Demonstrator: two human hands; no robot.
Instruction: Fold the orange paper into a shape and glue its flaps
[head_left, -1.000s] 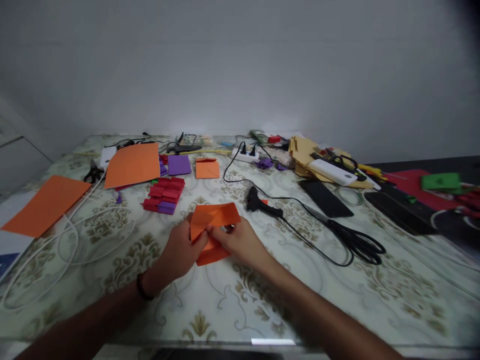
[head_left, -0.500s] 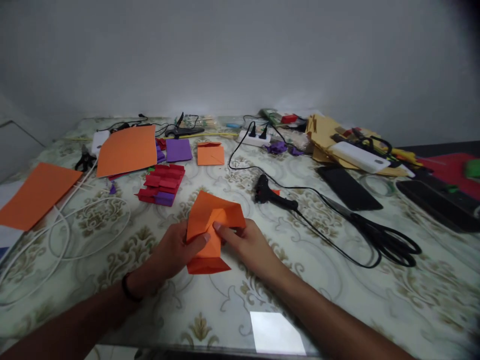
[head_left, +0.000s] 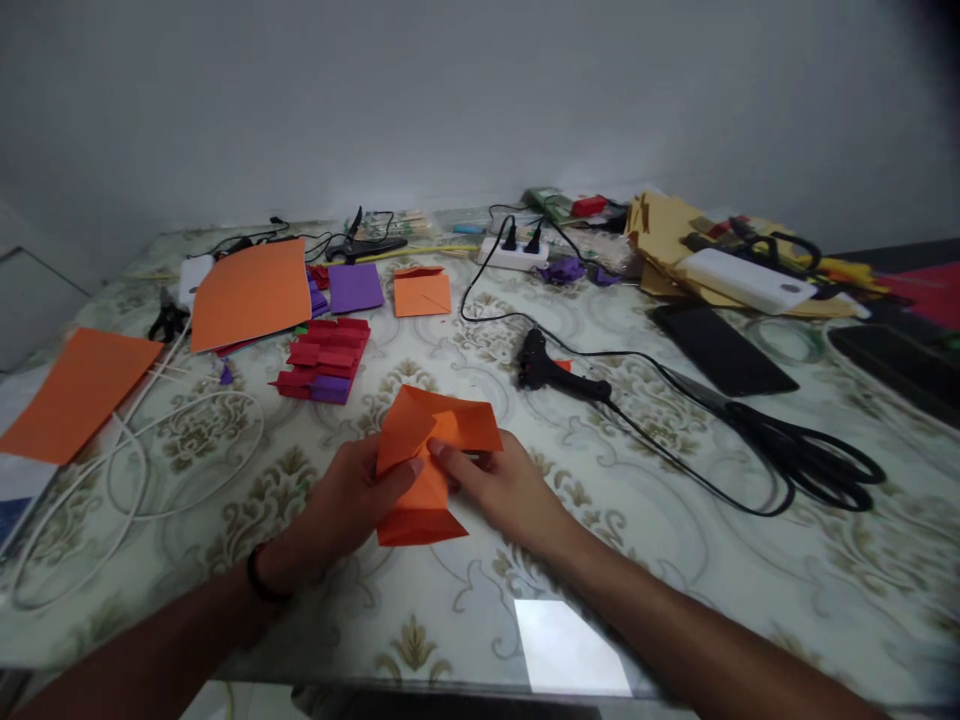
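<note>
Both hands grip one folded piece of orange paper (head_left: 424,495) in front of me, above the patterned tablecloth. My left hand (head_left: 360,500) pinches its left side, thumb pressed on the upper face. On the right side, my right hand (head_left: 495,490) is closed on it, with its thumb near the middle creases. Flaps stand up along the paper's top and bottom edges. The fingers beneath the paper are mostly hidden. Beyond the hands lies a cluster of red and purple folded paper pieces (head_left: 321,358). A black glue gun (head_left: 562,372) rests to the right.
Large black scissors (head_left: 802,455) and a dark phone (head_left: 721,350) lie at right. Behind are a white power strip (head_left: 514,254) and brown paper scraps (head_left: 664,235). Orange sheets (head_left: 251,295), a purple square (head_left: 356,288), a folded orange piece (head_left: 422,292) and a white cable (head_left: 135,480) are left.
The view has shifted slightly, so things on the right sit farther right. Both hands keep their hold on the orange paper, whose shape looks nearly the same.
</note>
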